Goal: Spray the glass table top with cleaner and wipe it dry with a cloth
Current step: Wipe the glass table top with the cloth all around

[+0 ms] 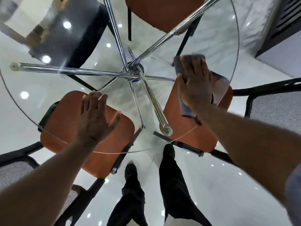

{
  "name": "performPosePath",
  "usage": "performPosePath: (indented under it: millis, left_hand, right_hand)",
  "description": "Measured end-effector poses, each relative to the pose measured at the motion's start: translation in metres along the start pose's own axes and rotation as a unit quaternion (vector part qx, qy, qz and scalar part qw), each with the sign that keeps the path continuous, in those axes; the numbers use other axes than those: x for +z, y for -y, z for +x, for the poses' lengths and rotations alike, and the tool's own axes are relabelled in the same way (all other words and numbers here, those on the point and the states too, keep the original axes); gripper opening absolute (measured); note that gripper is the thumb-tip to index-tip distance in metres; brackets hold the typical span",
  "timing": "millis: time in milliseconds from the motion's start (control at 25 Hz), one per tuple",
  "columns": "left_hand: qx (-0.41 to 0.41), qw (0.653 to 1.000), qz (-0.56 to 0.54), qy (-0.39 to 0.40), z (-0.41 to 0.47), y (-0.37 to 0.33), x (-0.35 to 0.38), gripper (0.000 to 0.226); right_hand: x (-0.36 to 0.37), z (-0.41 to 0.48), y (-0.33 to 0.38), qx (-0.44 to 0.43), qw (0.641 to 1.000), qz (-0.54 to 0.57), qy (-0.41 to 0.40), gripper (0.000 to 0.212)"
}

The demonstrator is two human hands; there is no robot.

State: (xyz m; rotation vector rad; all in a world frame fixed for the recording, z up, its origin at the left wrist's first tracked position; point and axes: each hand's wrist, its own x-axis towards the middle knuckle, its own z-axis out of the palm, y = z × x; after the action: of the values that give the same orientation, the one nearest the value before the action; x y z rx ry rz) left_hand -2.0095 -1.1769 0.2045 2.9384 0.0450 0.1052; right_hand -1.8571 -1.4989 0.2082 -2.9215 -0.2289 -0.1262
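Note:
The round glass table top (48,82) fills the view from above, with chrome legs (91,73) crossing beneath it. My right hand (195,85) lies flat on a grey cloth (187,108), pressing it on the right part of the glass near the rim. The cloth shows past my fingertips and under my wrist. My left hand (96,118) rests palm down on the near left part of the glass, fingers spread and holding nothing. No spray bottle is in view.
Orange-seated chairs stand under the glass: one near left (65,121), one near right (200,136), one at the far side (162,12). Mesh chair backs show at left (14,170) and right (275,105). My legs (172,185) stand on the glossy white floor.

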Motion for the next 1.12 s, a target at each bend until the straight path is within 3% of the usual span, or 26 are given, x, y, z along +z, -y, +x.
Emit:
performPosePath:
  millis: [40, 80, 120, 200, 240, 280, 320, 400, 480, 520, 560, 640, 720, 760, 800, 880, 960, 1040, 1080, 1120]
  left_hand:
    - [0.005, 1.0, 0.006, -0.014, 0.017, -0.013, -0.002, 0.074]
    - [0.012, 1.0, 0.005, -0.025, 0.036, -0.029, 0.0, 0.074]
    - [0.023, 0.999, -0.002, -0.031, 0.057, -0.046, 0.004, 0.075]
    - [0.034, 0.999, -0.02, -0.037, 0.093, -0.071, 0.02, 0.079]
    - [0.026, 0.999, -0.022, -0.033, 0.102, -0.077, 0.028, 0.082]
    - [0.014, 0.999, -0.018, -0.022, 0.105, -0.079, 0.036, 0.085]
    - [0.009, 1.0, -0.011, -0.011, 0.105, -0.079, 0.043, 0.088]
    - [0.008, 1.0, 0.007, 0.011, 0.11, -0.08, 0.048, 0.091]
    - [-0.006, 0.999, 0.021, 0.028, 0.11, -0.081, 0.042, 0.092]
    - [-0.009, 0.999, 0.016, 0.032, 0.111, -0.081, 0.042, 0.092]
    - [-0.009, 0.999, 0.009, 0.036, 0.112, -0.081, 0.04, 0.092]
    - [-0.014, 0.999, 0.016, 0.041, 0.111, -0.083, 0.037, 0.092]
    - [-0.021, 0.999, 0.017, 0.043, 0.111, -0.084, 0.039, 0.093]
    - [-0.021, 0.999, 0.018, 0.045, 0.112, -0.082, 0.038, 0.093]
    - [-0.02, 0.999, 0.022, 0.046, 0.113, -0.081, 0.039, 0.093]
    - [-0.019, 0.999, 0.028, 0.042, 0.114, -0.08, 0.039, 0.093]
    - [-0.016, 0.998, 0.026, 0.05, 0.113, -0.08, 0.037, 0.093]
    - [-0.023, 0.998, 0.026, 0.059, 0.113, -0.08, 0.036, 0.093]
    - [-0.028, 0.997, 0.028, 0.061, 0.113, -0.081, 0.034, 0.093]
    - [-0.031, 0.997, 0.031, 0.064, 0.113, -0.081, 0.033, 0.094]
  right_hand:
    - [-0.002, -0.015, -0.002, 0.035, 0.999, 0.002, 0.005, 0.059]
    - [-0.003, -0.031, -0.003, 0.0, 1.0, -0.008, 0.027, 0.061]
    - [-0.002, -0.042, -0.008, -0.11, 0.992, -0.018, 0.063, 0.061]
    - [-0.006, -0.028, -0.041, -0.379, 0.915, -0.021, 0.138, 0.059]
    - [-0.011, -0.007, -0.059, -0.441, 0.886, -0.023, 0.142, 0.057]
    - [-0.01, 0.015, -0.077, -0.444, 0.886, -0.027, 0.13, 0.057]
    - [-0.008, 0.034, -0.092, -0.384, 0.917, -0.026, 0.104, 0.056]
    - [-0.01, 0.065, -0.115, -0.171, 0.985, -0.021, 0.022, 0.055]
    - [-0.011, 0.06, -0.099, -0.008, 0.999, -0.03, -0.016, 0.058]
    - [-0.01, 0.049, -0.083, 0.024, 0.999, -0.041, -0.012, 0.06]
    - [-0.012, 0.038, -0.067, 0.0, 0.999, -0.051, 0.013, 0.062]
    - [-0.012, 0.025, -0.052, -0.224, 0.967, -0.05, 0.112, 0.065]
    - [-0.012, 0.054, -0.057, -0.465, 0.871, -0.041, 0.152, 0.061]
    - [-0.008, 0.08, -0.059, -0.523, 0.839, -0.039, 0.143, 0.059]
    - [-0.001, 0.105, -0.06, -0.54, 0.832, -0.033, 0.124, 0.057]
    - [0.005, 0.146, -0.059, -0.437, 0.897, -0.003, 0.071, 0.055]
    - [0.004, 0.149, -0.048, -0.203, 0.979, -0.005, 0.019, 0.057]
    - [0.004, 0.116, -0.036, -0.044, 0.999, -0.022, -0.007, 0.059]
    - [0.003, 0.094, -0.032, -0.039, 0.999, -0.023, 0.006, 0.061]
    - [0.001, 0.073, -0.031, -0.089, 0.995, -0.015, 0.034, 0.062]
